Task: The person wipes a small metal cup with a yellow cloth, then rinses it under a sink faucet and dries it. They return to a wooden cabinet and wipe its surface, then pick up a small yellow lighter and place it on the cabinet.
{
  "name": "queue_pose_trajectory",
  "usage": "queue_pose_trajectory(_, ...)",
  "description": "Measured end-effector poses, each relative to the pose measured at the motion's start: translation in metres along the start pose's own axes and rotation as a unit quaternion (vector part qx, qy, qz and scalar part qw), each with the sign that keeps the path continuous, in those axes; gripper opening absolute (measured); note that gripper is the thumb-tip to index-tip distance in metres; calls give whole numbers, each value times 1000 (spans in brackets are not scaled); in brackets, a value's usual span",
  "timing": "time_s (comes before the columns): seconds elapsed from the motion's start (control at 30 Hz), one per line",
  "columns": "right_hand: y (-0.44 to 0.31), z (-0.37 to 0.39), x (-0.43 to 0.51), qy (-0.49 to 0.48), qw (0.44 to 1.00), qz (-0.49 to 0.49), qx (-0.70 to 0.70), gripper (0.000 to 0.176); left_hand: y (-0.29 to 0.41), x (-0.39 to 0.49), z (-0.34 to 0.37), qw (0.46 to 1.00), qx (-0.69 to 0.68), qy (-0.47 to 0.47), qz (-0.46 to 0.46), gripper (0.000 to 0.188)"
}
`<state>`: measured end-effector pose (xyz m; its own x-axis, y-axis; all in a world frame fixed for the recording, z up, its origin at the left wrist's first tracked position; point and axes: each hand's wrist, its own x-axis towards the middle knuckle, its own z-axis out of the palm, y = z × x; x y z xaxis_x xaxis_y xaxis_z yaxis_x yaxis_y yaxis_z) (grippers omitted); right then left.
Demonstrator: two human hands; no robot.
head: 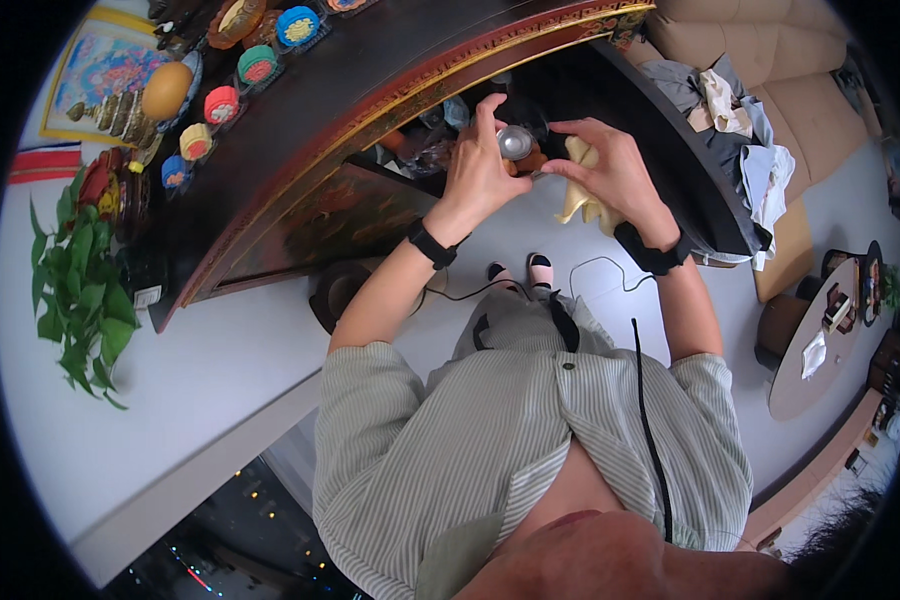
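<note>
Both hands are over the open compartment of a dark cabinet with gilded trim point(390, 124). My left hand point(480, 154) curves beside a small round silver-coloured metal container point(515, 142), thumb and fingers spread; whether it bears the container's weight I cannot tell. Across from it, my right hand point(607, 161) has a pale yellow cloth point(581, 196) tucked against its palm, while thumb and index finger stand apart near a brown-orange object point(529, 161). Below the container, the contents are partly hidden by the hands. Crinkled clear plastic point(431, 154) lies inside the compartment, left of my left hand.
Colourful round ornaments point(257, 66) line the cabinet top, with a leafy green plant point(86, 300) at its left end. A black curved panel point(690, 150) extends on the right, beside a beige sofa point(810, 105) bearing clothes. A black cable point(472, 294) crosses near the feet.
</note>
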<state>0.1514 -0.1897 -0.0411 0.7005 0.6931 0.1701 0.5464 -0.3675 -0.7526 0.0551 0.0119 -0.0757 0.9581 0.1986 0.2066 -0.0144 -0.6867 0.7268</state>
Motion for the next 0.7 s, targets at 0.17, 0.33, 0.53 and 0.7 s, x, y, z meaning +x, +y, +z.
queue_pose_trajectory(0.17,30,45,29,-10,999,5,-46,64,-52,8,32,1000,-9,6,-29,108)
queue_pose_trajectory(0.33,71,96,43,-37,992,8,-118,62,-110,7,71,998,30,12,-55,109)
queue_pose_trajectory(0.53,131,156,51,-104,987,19,-121,57,-174,1,128,988,-7,-45,-144,111)
queue_pose_trajectory(0.7,187,203,56,-101,985,16,-139,55,-229,-2,176,999,7,22,-49,108)
